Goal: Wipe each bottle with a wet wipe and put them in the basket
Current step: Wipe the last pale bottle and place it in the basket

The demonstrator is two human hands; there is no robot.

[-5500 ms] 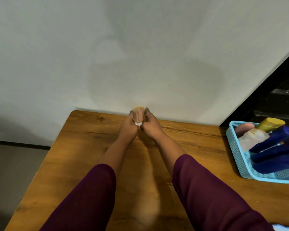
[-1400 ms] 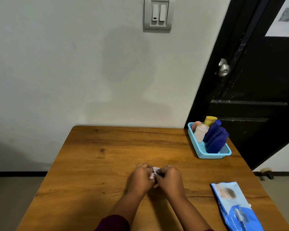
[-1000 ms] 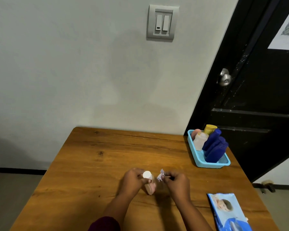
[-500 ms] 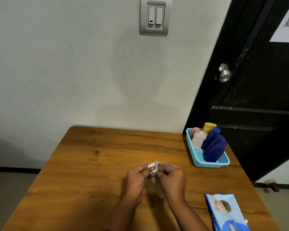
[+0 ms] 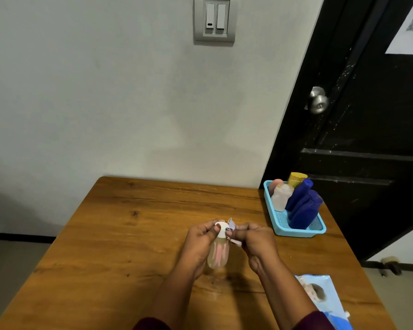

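From the head camera, your left hand is wrapped round the small bottle. The fingers curl behind its upper body and the thumb rests by the white cap. The bottle is held between your two hands, with its base just above the table or touching it; I cannot tell which. Your right hand pinches the crumpled wipe against the side of the cap.

The bottle looks like light, stiff plastic, pale and see-through with pink inside. It will likely turn slick once damp, so grip the body rather than the smooth cap and rotate it with your left fingers. The wipe is soft and limp, so keep it bunched in the pinch or it will fold away from the surface.

Count one bottle in hand and one wipe. One basket sits beyond your right hand and to its right, well apart from it. It holds what looks like six bottles:
- one with a pink top
- one pale one
- one yellow one
- three blue ones, lying packed together

One pack of wipes lies to the right of your right forearm, nearer you than the hand. No other bottles show on the table.
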